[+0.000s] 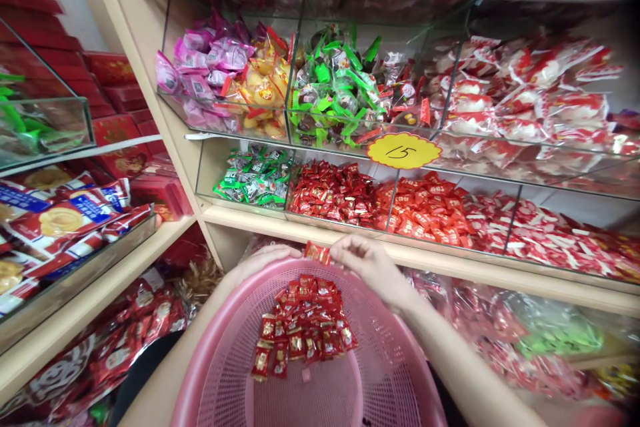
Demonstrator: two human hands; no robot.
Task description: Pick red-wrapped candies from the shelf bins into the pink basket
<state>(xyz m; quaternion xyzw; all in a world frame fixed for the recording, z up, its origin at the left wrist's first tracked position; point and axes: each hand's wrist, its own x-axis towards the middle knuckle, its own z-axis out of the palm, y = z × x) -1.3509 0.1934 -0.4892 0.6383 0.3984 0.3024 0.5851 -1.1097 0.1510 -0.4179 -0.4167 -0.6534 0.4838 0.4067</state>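
Observation:
A round pink plastic basket (227, 320) with mesh walls is tilted in front of me. Along its far rim lies my left hand (267, 261), gripping the edge, with its fingertips close to a red-wrapped candy (317, 253). My right hand (367, 263) pinches that candy at its right end, just above the rim. Inside the basket, a heap of small red and gold wrapped candies (305, 313) rests toward the far side. Straight ahead, a glass bin holds dark red wrapped candies (333, 193).
Glass-fronted shelves hold green packets (257, 177), orange-red candies (425, 207) and pink-white candies (550, 233). A yellow price tag (404, 150) reads 15. Large bread packets (65, 220) fill the left shelf. A wooden shelf edge (450, 267) runs behind the basket; bagged goods (530, 333) lie below.

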